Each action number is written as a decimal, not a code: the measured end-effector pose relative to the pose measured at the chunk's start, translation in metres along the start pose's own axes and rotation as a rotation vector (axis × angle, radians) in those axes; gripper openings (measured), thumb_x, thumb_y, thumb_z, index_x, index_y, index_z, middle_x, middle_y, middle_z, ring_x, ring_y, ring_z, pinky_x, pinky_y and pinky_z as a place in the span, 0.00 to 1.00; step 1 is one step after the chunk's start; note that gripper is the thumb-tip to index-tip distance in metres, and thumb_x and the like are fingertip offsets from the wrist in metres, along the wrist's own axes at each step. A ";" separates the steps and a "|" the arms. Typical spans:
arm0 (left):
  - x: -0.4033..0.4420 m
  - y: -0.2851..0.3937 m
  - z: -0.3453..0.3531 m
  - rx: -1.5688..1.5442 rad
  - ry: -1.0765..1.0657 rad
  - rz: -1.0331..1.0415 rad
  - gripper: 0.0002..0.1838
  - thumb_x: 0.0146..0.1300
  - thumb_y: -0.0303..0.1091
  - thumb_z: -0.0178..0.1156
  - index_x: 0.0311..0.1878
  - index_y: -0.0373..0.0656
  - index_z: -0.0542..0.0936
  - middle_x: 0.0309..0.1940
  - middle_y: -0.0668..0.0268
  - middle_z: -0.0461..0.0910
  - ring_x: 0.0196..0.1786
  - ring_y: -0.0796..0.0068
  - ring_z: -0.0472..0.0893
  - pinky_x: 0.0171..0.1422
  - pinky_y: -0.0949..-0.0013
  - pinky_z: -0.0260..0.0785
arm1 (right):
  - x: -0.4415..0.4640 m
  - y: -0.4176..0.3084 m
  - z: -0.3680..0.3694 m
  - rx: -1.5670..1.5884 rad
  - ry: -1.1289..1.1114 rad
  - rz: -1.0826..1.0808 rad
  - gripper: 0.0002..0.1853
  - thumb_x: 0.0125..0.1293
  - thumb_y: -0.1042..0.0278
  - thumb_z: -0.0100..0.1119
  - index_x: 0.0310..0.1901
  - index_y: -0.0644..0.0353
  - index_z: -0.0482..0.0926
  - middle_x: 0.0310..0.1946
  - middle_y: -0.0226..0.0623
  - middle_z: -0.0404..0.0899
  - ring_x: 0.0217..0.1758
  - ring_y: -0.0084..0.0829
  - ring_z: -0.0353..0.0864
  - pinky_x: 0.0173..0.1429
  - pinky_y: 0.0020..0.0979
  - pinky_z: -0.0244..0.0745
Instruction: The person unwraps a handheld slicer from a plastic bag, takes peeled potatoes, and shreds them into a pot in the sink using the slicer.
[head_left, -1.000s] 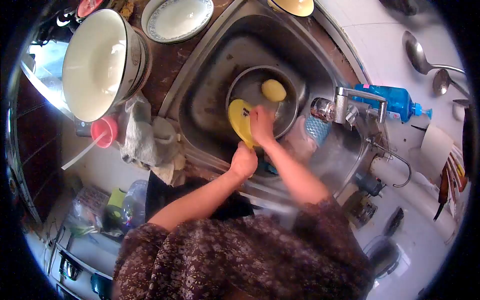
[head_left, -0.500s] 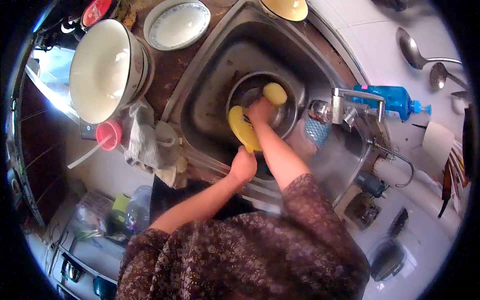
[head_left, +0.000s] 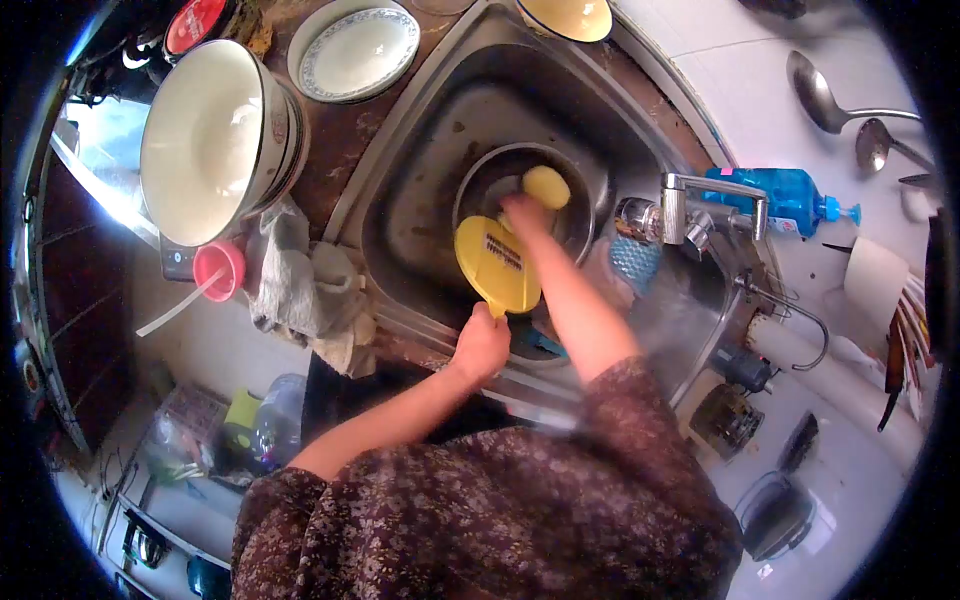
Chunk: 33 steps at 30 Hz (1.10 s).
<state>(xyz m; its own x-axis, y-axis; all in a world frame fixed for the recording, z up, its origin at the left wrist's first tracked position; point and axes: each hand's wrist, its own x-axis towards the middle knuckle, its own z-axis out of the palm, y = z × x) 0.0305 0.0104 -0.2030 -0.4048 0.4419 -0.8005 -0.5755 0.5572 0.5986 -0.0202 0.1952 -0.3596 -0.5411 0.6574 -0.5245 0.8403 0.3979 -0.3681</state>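
My left hand is closed around the handle of a yellow grater, an oval board with rows of dark slots. The grater lies tilted over a round metal basin in the sink. Just past its upper right edge, my right hand reaches into the basin. Its fingers are curled down, and a pale bit shows beside them, but what they hold is hidden. A peeled potato, pale yellow, sits against the basin's far right side, close to those fingers.
The steel sink surrounds the basin, with a faucet and blue soap bottle on the right. Stacked bowls, a plate, a cloth and a pink cup stand left. Ladles lie far right.
My right hand has slid up off the grater's slotted middle to beyond its upper edge. The grater has turned its face more upward, uncovering the slots. My left hand keeps its hold.
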 end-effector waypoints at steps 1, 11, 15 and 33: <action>-0.002 0.003 -0.001 0.001 -0.003 0.001 0.12 0.57 0.31 0.45 0.37 0.29 0.64 0.32 0.38 0.72 0.40 0.40 0.71 0.44 0.51 0.63 | -0.007 -0.006 -0.012 0.000 0.002 0.002 0.16 0.53 0.57 0.52 0.35 0.63 0.77 0.34 0.46 0.77 0.40 0.44 0.75 0.47 0.37 0.66; 0.004 -0.004 -0.004 0.085 -0.019 0.053 0.10 0.58 0.31 0.44 0.36 0.33 0.65 0.27 0.51 0.71 0.31 0.56 0.71 0.33 0.59 0.64 | -0.027 0.002 -0.065 0.508 -0.351 0.166 0.23 0.51 0.50 0.57 0.43 0.59 0.74 0.40 0.37 0.75 0.45 0.29 0.73 0.49 0.28 0.64; 0.013 -0.008 -0.003 0.060 0.005 0.047 0.07 0.57 0.31 0.45 0.35 0.37 0.65 0.20 0.64 0.69 0.20 0.72 0.71 0.21 0.68 0.63 | -0.045 0.003 -0.088 0.869 -0.244 0.157 0.20 0.53 0.52 0.56 0.43 0.58 0.74 0.40 0.34 0.75 0.46 0.28 0.73 0.50 0.28 0.64; 0.007 0.026 -0.006 0.315 0.069 0.177 0.15 0.56 0.35 0.48 0.40 0.35 0.59 0.30 0.40 0.73 0.37 0.41 0.73 0.43 0.48 0.64 | -0.095 -0.022 -0.124 1.092 -0.749 0.384 0.24 0.56 0.46 0.54 0.45 0.58 0.71 0.39 0.32 0.75 0.42 0.29 0.75 0.47 0.32 0.71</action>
<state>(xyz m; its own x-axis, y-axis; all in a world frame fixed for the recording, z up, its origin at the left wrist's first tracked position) 0.0085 0.0238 -0.1930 -0.5317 0.5087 -0.6771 -0.2497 0.6698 0.6993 0.0170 0.2033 -0.2059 -0.4649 -0.0257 -0.8850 0.6751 -0.6570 -0.3356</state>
